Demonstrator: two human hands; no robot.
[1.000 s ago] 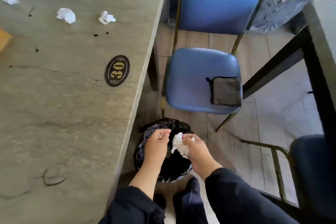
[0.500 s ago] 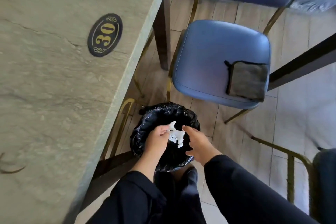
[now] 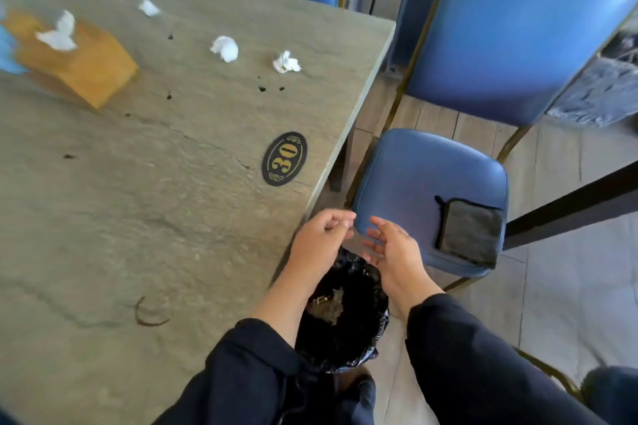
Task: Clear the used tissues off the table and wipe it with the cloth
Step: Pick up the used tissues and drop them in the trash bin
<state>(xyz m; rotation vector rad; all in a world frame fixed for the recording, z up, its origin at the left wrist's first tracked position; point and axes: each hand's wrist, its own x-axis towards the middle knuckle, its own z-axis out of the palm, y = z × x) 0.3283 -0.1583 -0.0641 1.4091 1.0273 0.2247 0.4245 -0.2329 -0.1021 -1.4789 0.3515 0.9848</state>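
Observation:
Three crumpled white tissues lie on the stone-look table (image 3: 145,224): one near the right edge (image 3: 286,63), one left of it (image 3: 225,48), a small one farther back (image 3: 149,7). A folded grey cloth (image 3: 470,233) rests on the blue chair seat (image 3: 421,176). My left hand (image 3: 319,241) and right hand (image 3: 393,254) hover empty above the black-lined bin (image 3: 345,321) beside the table's edge. Both hands' fingers are loosely curled and hold nothing. Dark crumbs (image 3: 262,89) dot the tabletop.
A wooden tissue box (image 3: 83,62) with a tissue sticking out stands at the table's back left. An oval number plate "30" (image 3: 284,159) is fixed near the right edge. Blue chairs (image 3: 511,28) stand behind and right; another table's dark frame (image 3: 573,207) crosses at right.
The tissue held over the bin is gone from my hands. Both hands have risen above the bin, and my view has lifted back toward the table.

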